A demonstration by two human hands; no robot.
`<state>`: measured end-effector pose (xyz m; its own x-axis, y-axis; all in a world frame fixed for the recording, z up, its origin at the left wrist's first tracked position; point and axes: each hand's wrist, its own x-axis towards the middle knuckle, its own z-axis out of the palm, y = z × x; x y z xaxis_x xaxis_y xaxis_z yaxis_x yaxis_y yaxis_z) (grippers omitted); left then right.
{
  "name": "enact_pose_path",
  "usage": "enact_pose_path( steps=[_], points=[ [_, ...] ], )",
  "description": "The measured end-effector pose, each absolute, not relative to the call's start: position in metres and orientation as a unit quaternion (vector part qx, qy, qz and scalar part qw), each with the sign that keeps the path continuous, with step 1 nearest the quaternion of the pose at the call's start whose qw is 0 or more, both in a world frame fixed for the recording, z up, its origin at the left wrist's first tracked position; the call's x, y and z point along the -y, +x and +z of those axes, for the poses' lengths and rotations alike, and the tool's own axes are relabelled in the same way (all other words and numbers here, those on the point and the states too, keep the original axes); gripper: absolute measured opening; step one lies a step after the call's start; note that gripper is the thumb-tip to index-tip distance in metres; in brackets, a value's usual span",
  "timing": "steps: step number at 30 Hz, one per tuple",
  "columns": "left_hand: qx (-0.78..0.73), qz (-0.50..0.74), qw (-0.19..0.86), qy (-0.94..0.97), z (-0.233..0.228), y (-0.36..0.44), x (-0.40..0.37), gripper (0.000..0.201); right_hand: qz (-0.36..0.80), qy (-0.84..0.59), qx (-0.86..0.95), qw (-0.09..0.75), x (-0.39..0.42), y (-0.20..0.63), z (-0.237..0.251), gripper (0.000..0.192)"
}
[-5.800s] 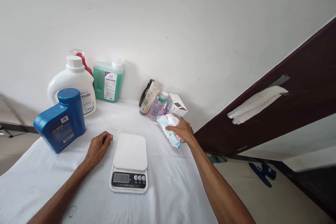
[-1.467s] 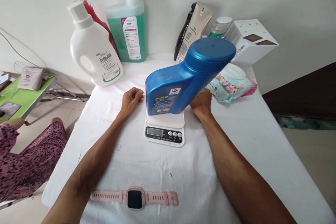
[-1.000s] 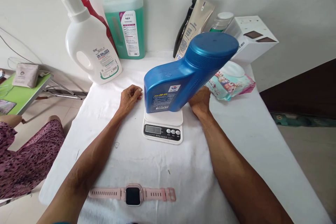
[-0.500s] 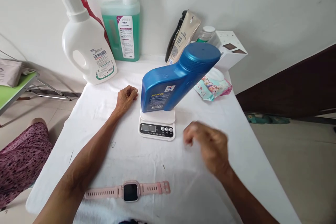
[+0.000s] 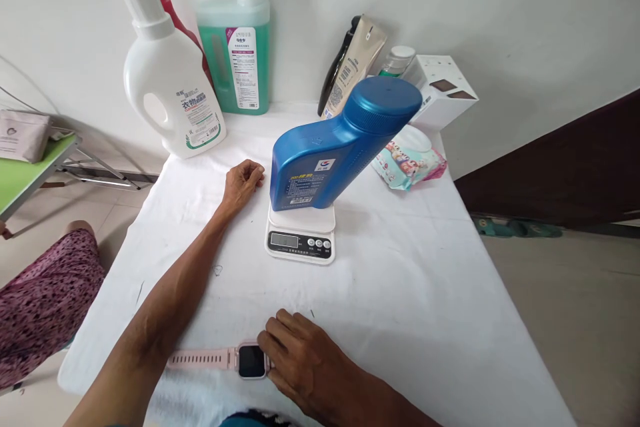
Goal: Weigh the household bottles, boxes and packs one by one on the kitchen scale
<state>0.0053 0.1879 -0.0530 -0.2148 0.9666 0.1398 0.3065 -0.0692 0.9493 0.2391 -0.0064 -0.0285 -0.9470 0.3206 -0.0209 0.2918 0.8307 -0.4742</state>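
My right hand (image 5: 305, 357) is at the pink smartwatch (image 5: 251, 360), its curled fingers closed over the right strap and the edge of the dark screen. The watch lies flat on the white cloth, its left strap stretched out. My left hand (image 5: 243, 181) rests on the cloth with curled fingers and nothing visible in them, just left of a blue bottle (image 5: 325, 160). That bottle, with its wide slanted neck and blue cap, stands on a white digital kitchen scale (image 5: 301, 245). The digits on the scale's display are too faint to read.
Along the wall stand a white detergent bottle (image 5: 175, 87), a green liquid bottle (image 5: 245, 67), a beige tube (image 5: 354, 70) and a white box (image 5: 445, 93). A wipes pack (image 5: 413, 159) lies behind the scale. A person's patterned clothing (image 5: 50, 300) shows at left.
My right hand has moved down and left from beside the scale onto the watch's right strap. My left hand and the blue bottle have stayed in place.
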Motion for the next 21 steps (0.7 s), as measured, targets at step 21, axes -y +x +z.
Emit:
enact_pose_path(
  steps=[21],
  points=[
    [-0.557, 0.542, 0.36, 0.516, -0.043, 0.007, -0.181, 0.06, 0.551, -0.188, 0.775, 0.246, -0.06, 0.205, -0.051, 0.015]
  ],
)
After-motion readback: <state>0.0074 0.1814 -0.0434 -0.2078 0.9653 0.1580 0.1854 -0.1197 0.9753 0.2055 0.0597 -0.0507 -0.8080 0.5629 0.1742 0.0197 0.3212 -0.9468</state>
